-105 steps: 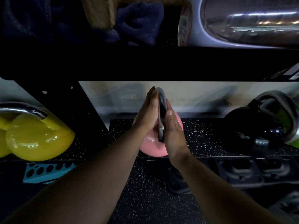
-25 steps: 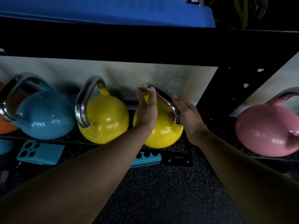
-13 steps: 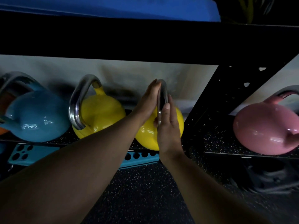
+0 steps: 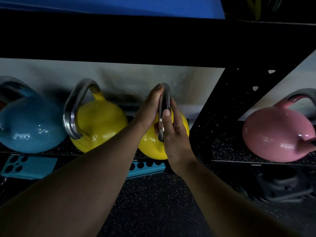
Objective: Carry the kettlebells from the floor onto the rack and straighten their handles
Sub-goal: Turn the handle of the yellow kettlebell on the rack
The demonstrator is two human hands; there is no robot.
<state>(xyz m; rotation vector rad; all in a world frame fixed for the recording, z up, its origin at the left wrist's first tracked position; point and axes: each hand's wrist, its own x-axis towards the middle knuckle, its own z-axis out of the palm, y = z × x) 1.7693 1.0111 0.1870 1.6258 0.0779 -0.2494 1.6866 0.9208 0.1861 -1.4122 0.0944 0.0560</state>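
Two flat hands press the steel loop handle [image 4: 164, 100] of a glossy yellow kettlebell [image 4: 150, 146] on the black speckled rack shelf [image 4: 227, 146].
From the left, a blue round kettlebell [image 4: 29, 124] and a second yellow kettlebell [image 4: 100, 124] stand on the same shelf. Next, the left hand [image 4: 147, 110], fingers straight and pointing up, lies against the handle's left side. The right hand [image 4: 175, 134] mirrors it, thumb along the front edge, neither hand curled round. A pink kettlebell [image 4: 277, 134] sits in the next bay.

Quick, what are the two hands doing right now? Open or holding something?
Left hand: open, flat against the handle of the right yellow kettlebell.
Right hand: open, pressing the handle's other side.
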